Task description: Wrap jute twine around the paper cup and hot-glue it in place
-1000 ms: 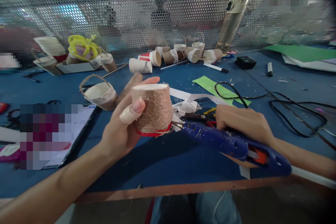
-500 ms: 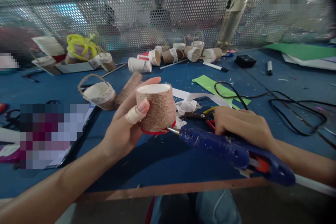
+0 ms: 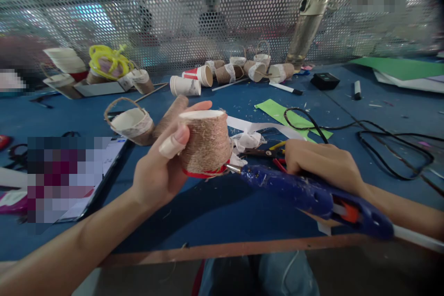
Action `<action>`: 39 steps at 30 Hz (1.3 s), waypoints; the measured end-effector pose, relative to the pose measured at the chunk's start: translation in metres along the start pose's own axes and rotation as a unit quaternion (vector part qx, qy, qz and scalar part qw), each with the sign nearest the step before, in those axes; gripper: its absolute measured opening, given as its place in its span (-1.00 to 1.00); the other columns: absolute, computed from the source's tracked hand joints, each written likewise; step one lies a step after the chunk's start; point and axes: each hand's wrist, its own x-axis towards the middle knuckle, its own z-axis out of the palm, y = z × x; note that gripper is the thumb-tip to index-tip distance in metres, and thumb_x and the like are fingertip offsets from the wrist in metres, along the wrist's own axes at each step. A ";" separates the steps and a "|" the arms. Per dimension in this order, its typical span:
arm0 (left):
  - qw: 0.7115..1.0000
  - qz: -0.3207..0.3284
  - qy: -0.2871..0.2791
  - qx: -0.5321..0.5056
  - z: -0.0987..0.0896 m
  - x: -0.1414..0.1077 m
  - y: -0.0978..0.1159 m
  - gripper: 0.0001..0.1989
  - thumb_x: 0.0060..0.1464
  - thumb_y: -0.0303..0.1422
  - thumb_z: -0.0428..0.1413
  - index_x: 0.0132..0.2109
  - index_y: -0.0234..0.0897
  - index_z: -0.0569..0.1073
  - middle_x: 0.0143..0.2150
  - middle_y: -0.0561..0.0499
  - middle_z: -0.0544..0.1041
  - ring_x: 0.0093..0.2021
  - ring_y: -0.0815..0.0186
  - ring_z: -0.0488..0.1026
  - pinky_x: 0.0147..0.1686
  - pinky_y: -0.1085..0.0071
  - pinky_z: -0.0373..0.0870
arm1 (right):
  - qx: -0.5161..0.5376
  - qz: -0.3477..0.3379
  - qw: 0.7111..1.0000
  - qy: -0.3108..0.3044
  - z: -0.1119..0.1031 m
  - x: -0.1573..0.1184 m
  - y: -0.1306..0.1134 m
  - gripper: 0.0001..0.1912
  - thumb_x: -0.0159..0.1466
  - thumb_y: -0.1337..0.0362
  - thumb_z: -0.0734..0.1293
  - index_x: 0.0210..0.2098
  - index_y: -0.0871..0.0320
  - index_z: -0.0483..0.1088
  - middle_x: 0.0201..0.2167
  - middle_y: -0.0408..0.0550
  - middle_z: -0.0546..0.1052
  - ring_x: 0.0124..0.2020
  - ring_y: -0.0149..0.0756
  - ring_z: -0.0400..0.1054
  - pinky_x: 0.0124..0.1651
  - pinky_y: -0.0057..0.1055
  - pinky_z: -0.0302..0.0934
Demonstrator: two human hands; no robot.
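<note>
A paper cup [image 3: 204, 143] wound with brown twine, its red rim facing down, is gripped in my left hand [image 3: 157, 171], whose thumb wears a pale wrap. My right hand [image 3: 322, 166] is closed round a blue glue gun [image 3: 287, 189] with a white glue stick at its rear. The metal nozzle touches or nearly touches the cup's red edge at the lower right. Behind the cup lie white lace [image 3: 248, 141] and pliers [image 3: 267, 152] with yellow and red handles. A small twine basket [image 3: 132, 125] with a handle stands left of the cup.
A black cable [image 3: 381, 134] loops across the right side. Green paper [image 3: 280, 115] lies beyond the right hand. Several wrapped cups, white cups [image 3: 185, 86] and a tall bottle [image 3: 305, 30] line the mesh panel [image 3: 173, 18]. A marker [image 3: 286, 88] and a black box [image 3: 324, 80] lie near them.
The cup has turned a little in my left hand, and my left thumb has moved left. The glue gun's nozzle has shifted slightly right and up along the red edge.
</note>
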 end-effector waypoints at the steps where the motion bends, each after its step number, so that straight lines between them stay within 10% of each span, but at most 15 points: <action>1: 1.000 -0.004 -0.008 0.005 0.000 0.000 0.000 -0.50 0.06 -0.08 0.40 0.12 -0.15 0.68 0.06 -0.03 0.72 -0.06 0.20 0.65 -0.14 0.36 0.66 | 0.013 0.007 1.000 -0.007 0.000 0.000 -0.001 -0.71 0.35 0.55 0.23 -0.37 0.06 0.14 -0.46 -0.25 0.24 -0.47 -0.47 0.13 -0.40 -0.47 0.01; 13: 1.000 -0.025 -0.002 0.006 -0.001 0.002 0.002 -0.53 0.14 -0.07 0.32 0.15 -0.12 0.66 0.05 0.00 0.72 0.00 0.11 0.66 -0.07 0.27 0.65 | -0.019 -0.001 1.000 -0.017 -0.003 0.001 -0.001 -0.72 0.33 0.53 0.22 -0.36 0.05 0.09 -0.46 -0.26 0.19 -0.48 -0.47 0.10 -0.43 -0.47 -0.05; 21: 0.999 0.032 -0.001 0.020 0.003 0.001 0.003 -0.65 0.38 -0.20 0.05 0.15 -0.14 0.61 0.15 -0.09 0.66 0.26 -0.12 0.53 0.30 -0.24 0.39 | -0.053 -0.025 0.998 0.016 0.000 0.000 0.008 -0.68 0.20 0.60 0.21 -0.37 0.02 0.11 -0.51 -0.27 0.24 -0.54 -0.44 0.10 -0.48 -0.45 -0.03; 29: 1.000 -0.008 0.000 0.016 0.002 -0.002 0.002 -0.71 0.33 -0.21 0.14 0.09 -0.14 0.62 0.01 -0.04 0.68 0.05 0.07 0.62 0.16 0.00 0.55 | -0.009 0.003 1.000 -0.007 -0.001 0.000 -0.003 -0.70 0.42 0.49 0.24 -0.38 0.04 0.13 -0.47 -0.25 0.23 -0.49 -0.45 0.15 -0.43 -0.48 0.03; 39: 1.000 -0.005 0.009 -0.025 0.004 0.001 0.005 -0.65 0.21 -0.13 0.27 0.05 -0.18 0.66 -0.02 -0.09 0.72 -0.04 0.05 0.66 -0.08 0.16 0.67 | -0.027 -0.012 0.999 0.013 -0.001 0.000 0.003 -0.65 0.22 0.64 0.22 -0.38 0.03 0.13 -0.48 -0.26 0.24 -0.50 -0.45 0.16 -0.45 -0.47 0.01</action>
